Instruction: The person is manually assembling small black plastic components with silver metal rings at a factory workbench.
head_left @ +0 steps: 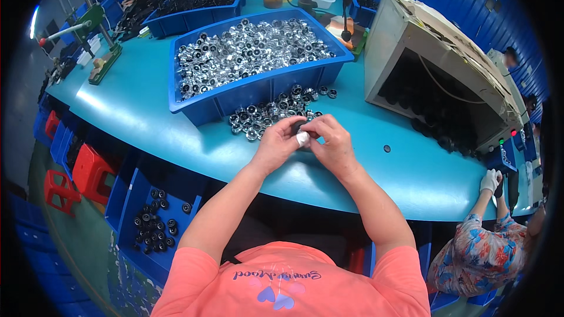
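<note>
My left hand and my right hand meet over the near part of the table, just in front of a loose pile of shiny silver-and-black round parts. Between my fingers is a small black part, mostly covered by them, so its exact kind does not show. The left hand pinches it, with white wrapping on one finger. My right fingers are closed against the same part from the other side. Behind the pile stands a large blue bin heaped with silver parts.
A grey box-shaped machine with black parts at its opening stands on the right. One small black piece lies on the turquoise table. Below left, a blue bin holds black parts. A co-worker's gloved hand is at far right.
</note>
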Action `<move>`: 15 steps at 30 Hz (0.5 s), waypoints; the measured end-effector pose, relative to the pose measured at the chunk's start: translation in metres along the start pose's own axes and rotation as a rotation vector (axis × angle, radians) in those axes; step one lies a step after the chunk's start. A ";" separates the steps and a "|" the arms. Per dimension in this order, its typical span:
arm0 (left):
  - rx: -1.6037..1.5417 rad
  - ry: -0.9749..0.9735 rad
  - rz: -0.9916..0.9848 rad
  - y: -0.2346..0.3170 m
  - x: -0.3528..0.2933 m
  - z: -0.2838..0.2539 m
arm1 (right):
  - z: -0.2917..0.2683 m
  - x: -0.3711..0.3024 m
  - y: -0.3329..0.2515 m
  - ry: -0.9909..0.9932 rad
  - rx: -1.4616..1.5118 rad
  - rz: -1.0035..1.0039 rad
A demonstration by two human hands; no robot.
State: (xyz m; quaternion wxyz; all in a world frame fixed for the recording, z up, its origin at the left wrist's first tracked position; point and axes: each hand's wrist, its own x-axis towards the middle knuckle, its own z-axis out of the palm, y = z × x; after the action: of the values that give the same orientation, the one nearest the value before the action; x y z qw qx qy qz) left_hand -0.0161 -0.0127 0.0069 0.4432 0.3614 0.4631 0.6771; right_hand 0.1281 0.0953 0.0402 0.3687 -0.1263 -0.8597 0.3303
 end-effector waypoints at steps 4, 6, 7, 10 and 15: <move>-0.020 0.076 0.080 -0.003 0.001 -0.003 | -0.004 0.006 -0.008 -0.023 0.222 0.070; -0.003 0.086 0.121 -0.002 0.001 -0.003 | -0.007 0.005 0.002 -0.045 0.292 0.149; 0.006 0.074 0.133 0.002 -0.001 -0.002 | -0.008 0.005 0.006 -0.054 0.326 0.189; 0.041 0.061 0.163 0.004 -0.003 -0.001 | -0.004 0.001 0.013 -0.153 0.379 0.292; 0.103 0.045 0.215 0.003 -0.004 0.001 | -0.001 -0.001 0.016 -0.128 0.407 0.262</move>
State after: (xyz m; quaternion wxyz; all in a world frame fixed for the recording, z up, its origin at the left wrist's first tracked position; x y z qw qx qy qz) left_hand -0.0142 -0.0170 0.0102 0.3383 0.4163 0.4656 0.7038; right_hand 0.1292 0.1069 0.0295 0.2852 -0.1385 -0.7735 0.5488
